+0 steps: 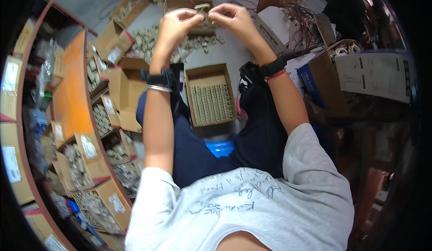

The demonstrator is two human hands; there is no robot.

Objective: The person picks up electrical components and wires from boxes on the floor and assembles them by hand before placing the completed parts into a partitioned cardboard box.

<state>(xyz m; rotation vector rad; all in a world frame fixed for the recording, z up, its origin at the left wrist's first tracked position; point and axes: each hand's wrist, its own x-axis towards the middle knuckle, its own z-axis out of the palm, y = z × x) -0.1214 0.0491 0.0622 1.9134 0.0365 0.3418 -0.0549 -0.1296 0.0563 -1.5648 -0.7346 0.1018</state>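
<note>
Both my arms reach far forward, hands held close together. My left hand [179,27] pinches a small pale grey-green part [203,8] between thumb and fingers. My right hand [235,21] is also closed, its fingertips meeting the same part from the right; the exact grip is too small to make out. Below and beyond the hands, many loose pale parts [144,41] of similar colour lie heaped on the floor. Between my feet stands an open cardboard box [191,77] with rows of small pale pieces [211,104] packed in its bottom.
At my left is a shelf with an orange panel [74,86], beside several cartons of pale parts [102,118]. An open carton [129,93] stands by my left knee. At right, a box holds tangled wires [301,26], near a white panel [373,75]. A blue stool [219,148] shows below me.
</note>
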